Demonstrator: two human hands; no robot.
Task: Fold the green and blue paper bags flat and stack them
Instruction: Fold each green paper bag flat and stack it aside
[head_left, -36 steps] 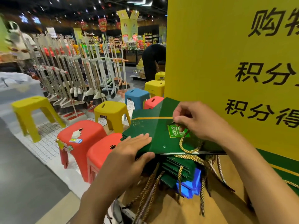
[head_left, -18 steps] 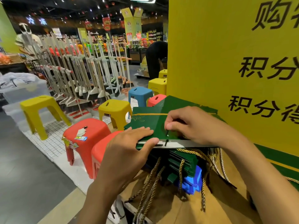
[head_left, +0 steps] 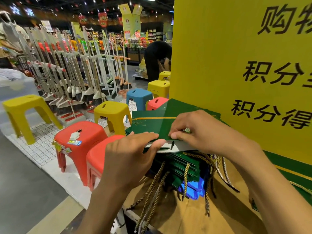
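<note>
Both forearms reach in from the bottom of the view and meet over a flattened green bag (head_left: 152, 123), which lies just below the picture's centre on top of the pile.

The left hand (head_left: 130, 154) comes in from 7 o'clock. It is palm down, with its fingers straight and close together, pressing on the bag's near left edge, and its thumb runs along the pale edge underneath. It grips nothing.

The right hand (head_left: 199, 130) comes in from 5 o'clock with its wrist raised and knuckles up. Its fingers are curled, and the thumb and fingertips pinch the bag's near fold beside a small printed label.

Directly under the bag, toward 6 o'clock, is a stack of folded green bags (head_left: 183, 168), with blue bags (head_left: 194, 189) at its bottom. Twisted rope handles (head_left: 152, 190) hang off the front of the stack over the brown surface (head_left: 185, 215).

A yellow board (head_left: 219, 65) with black characters stands at 2 o'clock, touching the far right of the pile. A red stool (head_left: 79, 137) stands at 9 o'clock.
</note>
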